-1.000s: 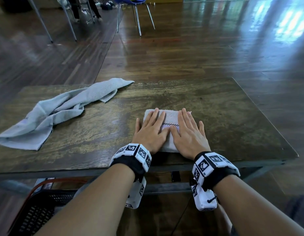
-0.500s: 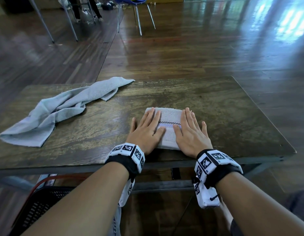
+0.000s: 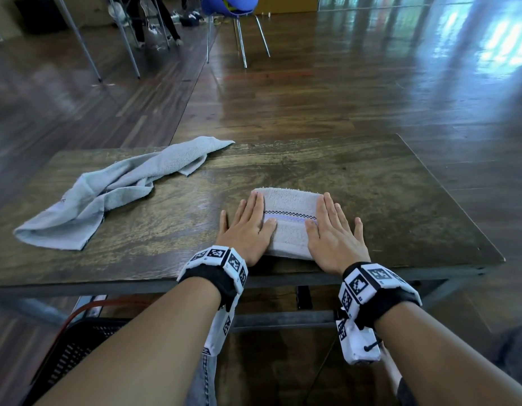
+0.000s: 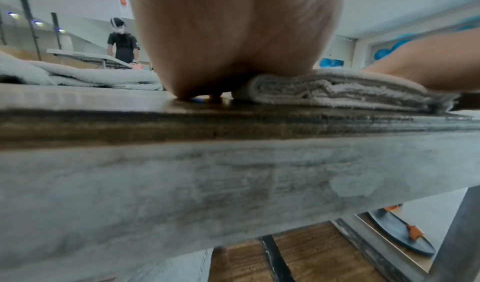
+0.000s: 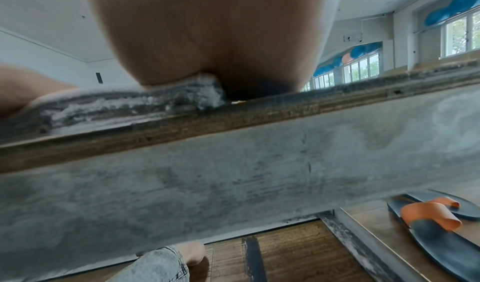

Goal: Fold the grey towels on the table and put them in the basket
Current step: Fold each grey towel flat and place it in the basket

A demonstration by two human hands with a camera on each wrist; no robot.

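A folded grey towel (image 3: 287,221) with a checkered stripe lies near the table's front edge. My left hand (image 3: 248,227) lies flat on its left end, fingers straight. On its right end rests my right hand (image 3: 333,230), also flat with straight fingers. The wrist views show the towel's stacked layers (image 4: 332,90) (image 5: 124,101) under the heels of both hands. A second grey towel (image 3: 107,194) lies crumpled at the table's left. A black basket (image 3: 69,350) with a red handle sits on the floor below the table's front left.
The wooden table (image 3: 371,183) has bare surface at the right and back. A blue chair (image 3: 230,7) stands on the floor beyond it. A sandal (image 5: 436,216) lies under the table. A person (image 4: 122,41) stands at another table far off.
Both hands have slid apart across the folded towel, from its middle toward its left and right ends. More of the striped top now shows between them.
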